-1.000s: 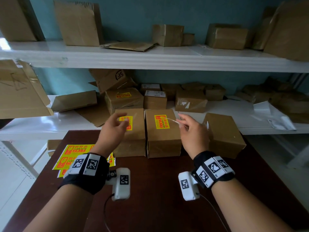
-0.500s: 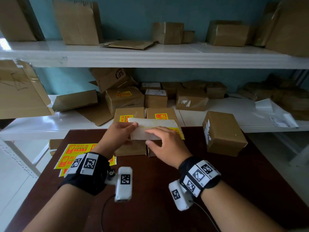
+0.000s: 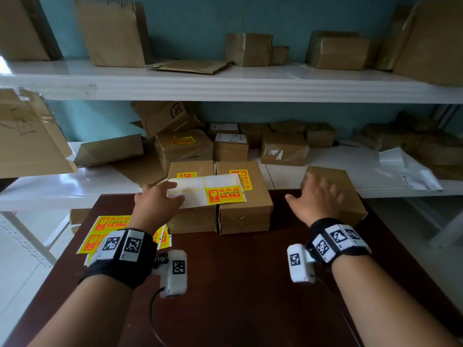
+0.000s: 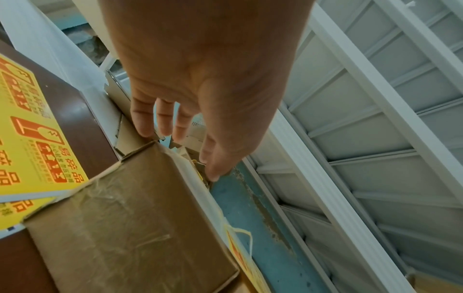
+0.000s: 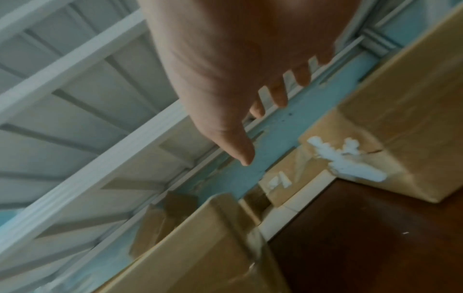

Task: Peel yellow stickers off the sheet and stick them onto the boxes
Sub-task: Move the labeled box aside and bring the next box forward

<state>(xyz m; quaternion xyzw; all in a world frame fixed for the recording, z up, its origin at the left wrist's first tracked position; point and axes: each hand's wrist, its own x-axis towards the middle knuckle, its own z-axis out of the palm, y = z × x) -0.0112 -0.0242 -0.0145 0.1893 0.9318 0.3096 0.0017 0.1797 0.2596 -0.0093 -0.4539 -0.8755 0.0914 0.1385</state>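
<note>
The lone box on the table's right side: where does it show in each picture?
Head: lone box right of centre, partly behind the right hand.
Left wrist: not in it.
Right wrist: right edge, white torn scraps on its side.
Shared landmark: the dark brown table.

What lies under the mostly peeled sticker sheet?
Two boxes side by side: the left box and right box. The left sticker and right sticker peek past the sheet; their covered parts can't be seen.

Left hand [image 4: 200,69] hangs, fingers straight, over the far edge of the taped brown box [image 4: 130,228]. Yellow sticker sheets [image 4: 32,138] lie on the dark table [image 4: 75,111] beside it.
</note>
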